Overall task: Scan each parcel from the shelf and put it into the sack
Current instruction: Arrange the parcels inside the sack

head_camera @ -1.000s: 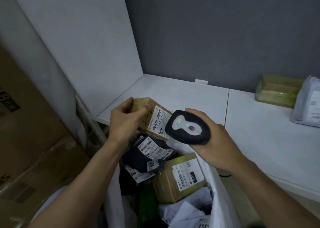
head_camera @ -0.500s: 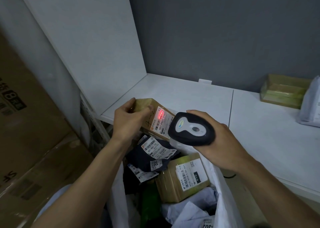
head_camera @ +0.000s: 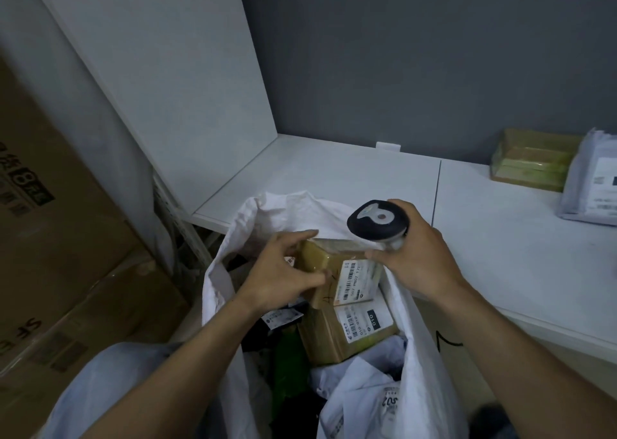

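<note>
My left hand (head_camera: 283, 271) grips a small brown box parcel (head_camera: 320, 258) with a white barcode label, low in the mouth of the white sack (head_camera: 283, 208). The parcel rests on top of another brown labelled box (head_camera: 347, 335) inside the sack. My right hand (head_camera: 420, 258) holds the black handheld scanner (head_camera: 377, 223) just above and right of the parcel, over the sack's far rim. Further parcels stay on the white shelf (head_camera: 334, 171): a taped brown box (head_camera: 531, 159) and a grey poly mailer (head_camera: 594, 184) at the far right.
Inside the sack lie white poly bags (head_camera: 360, 382), a green item (head_camera: 287, 355) and dark parcels. Large cardboard boxes (head_camera: 50, 238) are stacked at the left. A white side panel (head_camera: 167, 71) and a grey wall close off the shelf.
My left hand has lowered the small box from in front of the scanner into the sack's mouth. The red scan light is gone. The scanner has tipped upward and the sack's rim now shows.
</note>
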